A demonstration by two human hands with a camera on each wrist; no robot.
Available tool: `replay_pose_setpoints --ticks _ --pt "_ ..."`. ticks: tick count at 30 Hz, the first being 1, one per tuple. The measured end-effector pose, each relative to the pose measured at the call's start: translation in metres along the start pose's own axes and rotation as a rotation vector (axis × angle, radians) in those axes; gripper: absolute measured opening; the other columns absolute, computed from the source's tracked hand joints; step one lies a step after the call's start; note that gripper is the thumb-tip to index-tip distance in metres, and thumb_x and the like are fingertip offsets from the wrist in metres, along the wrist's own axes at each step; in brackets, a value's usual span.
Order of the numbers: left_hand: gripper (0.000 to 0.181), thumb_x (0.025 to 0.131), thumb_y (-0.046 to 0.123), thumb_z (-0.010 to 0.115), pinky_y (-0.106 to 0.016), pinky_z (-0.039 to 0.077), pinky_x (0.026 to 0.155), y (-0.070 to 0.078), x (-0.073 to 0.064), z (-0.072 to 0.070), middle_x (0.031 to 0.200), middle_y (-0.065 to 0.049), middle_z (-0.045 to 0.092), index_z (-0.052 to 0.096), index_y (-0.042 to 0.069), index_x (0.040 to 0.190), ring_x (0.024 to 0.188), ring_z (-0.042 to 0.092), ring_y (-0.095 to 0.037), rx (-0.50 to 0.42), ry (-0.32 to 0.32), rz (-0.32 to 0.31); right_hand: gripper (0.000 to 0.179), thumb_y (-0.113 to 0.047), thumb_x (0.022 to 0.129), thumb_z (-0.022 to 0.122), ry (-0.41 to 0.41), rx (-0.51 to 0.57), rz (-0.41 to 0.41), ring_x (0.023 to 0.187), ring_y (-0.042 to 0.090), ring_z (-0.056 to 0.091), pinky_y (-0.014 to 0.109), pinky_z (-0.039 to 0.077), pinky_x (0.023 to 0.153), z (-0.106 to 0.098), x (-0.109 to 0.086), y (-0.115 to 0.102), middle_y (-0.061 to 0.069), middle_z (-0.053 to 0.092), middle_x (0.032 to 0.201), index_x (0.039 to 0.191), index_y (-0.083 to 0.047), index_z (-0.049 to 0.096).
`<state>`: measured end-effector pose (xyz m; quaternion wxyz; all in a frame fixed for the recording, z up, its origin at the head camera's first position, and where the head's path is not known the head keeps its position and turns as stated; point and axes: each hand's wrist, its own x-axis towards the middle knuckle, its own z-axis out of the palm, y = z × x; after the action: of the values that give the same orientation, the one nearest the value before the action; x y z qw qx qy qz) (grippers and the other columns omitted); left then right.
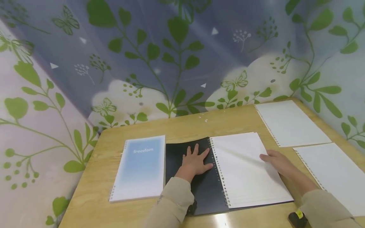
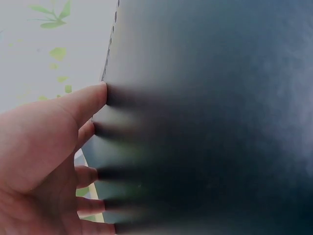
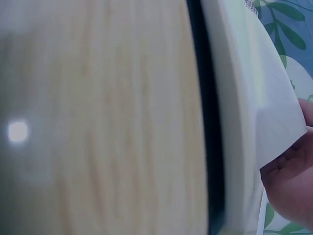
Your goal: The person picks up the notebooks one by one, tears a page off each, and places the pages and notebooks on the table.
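Observation:
A notebook with punched holes lies spread on the table, its black cover (image 1: 182,190) on the left and its white pages (image 1: 251,180) on the right. My left hand (image 1: 194,163) rests on the black cover, fingers spread, thumb near the row of holes. In the left wrist view, the fingertips of the left hand (image 2: 44,156) touch the dark cover. The right hand (image 1: 280,163) pinches the right edge of the top page between thumb and fingers. In the right wrist view, that page (image 3: 279,112) is lifted and bent, with the right hand (image 3: 293,181) at its edge.
A stack with a blue cover marked "freedom" (image 1: 142,174) lies left of the notebook. Two loose punched sheets lie at the right, a far sheet (image 1: 291,123) and a near sheet (image 1: 330,171). Small white scraps (image 1: 206,120) dot the table (image 1: 91,177) near the patterned curtain (image 1: 142,85).

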<state>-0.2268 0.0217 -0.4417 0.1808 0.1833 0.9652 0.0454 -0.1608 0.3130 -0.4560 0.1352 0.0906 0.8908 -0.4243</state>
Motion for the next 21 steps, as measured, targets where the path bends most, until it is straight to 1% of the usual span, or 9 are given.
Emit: replay_pose_setpoints --ticks 6,11,16,21 --pt "0.065 0.088 0.056 0.047 -0.055 0.026 0.109 0.003 -0.002 0.004 0.156 -0.007 0.011 0.024 0.036 0.145 0.142 0.01 -0.038 -0.018 -0.006 -0.003 0.07 -0.043 0.097 0.035 -0.014 -0.013 -0.005 0.128 0.056 0.018 0.062 0.021 0.104 0.002 -0.006 0.004 0.04 0.018 0.14 0.134 0.016 0.03" --pt "0.065 0.087 0.057 0.047 -0.055 0.025 0.109 0.005 0.001 0.007 0.156 -0.006 0.009 0.023 0.038 0.145 0.142 0.009 -0.037 -0.019 -0.015 -0.004 0.069 -0.041 0.098 0.035 -0.009 -0.028 -0.013 0.127 0.056 0.019 0.062 0.022 0.103 0.0 -0.01 0.007 0.041 0.018 0.139 0.134 0.018 0.028" --pt "0.065 0.087 0.057 0.047 -0.055 0.024 0.11 0.006 0.0 0.004 0.156 -0.006 0.009 0.023 0.038 0.145 0.142 0.008 -0.037 -0.023 -0.015 -0.011 0.068 -0.04 0.098 0.036 -0.014 -0.002 -0.03 0.128 0.056 0.019 0.062 0.023 0.103 0.0 -0.012 0.004 0.04 0.017 0.14 0.134 0.017 0.028" --pt "0.065 0.087 0.057 0.048 -0.055 0.024 0.109 0.006 -0.001 0.002 0.156 -0.006 0.009 0.024 0.038 0.145 0.142 0.009 -0.037 -0.028 -0.016 -0.011 0.069 -0.04 0.097 0.036 -0.02 0.011 -0.001 0.129 0.056 0.016 0.062 0.019 0.105 0.0 -0.011 0.002 0.04 0.014 0.141 0.135 0.017 0.026"
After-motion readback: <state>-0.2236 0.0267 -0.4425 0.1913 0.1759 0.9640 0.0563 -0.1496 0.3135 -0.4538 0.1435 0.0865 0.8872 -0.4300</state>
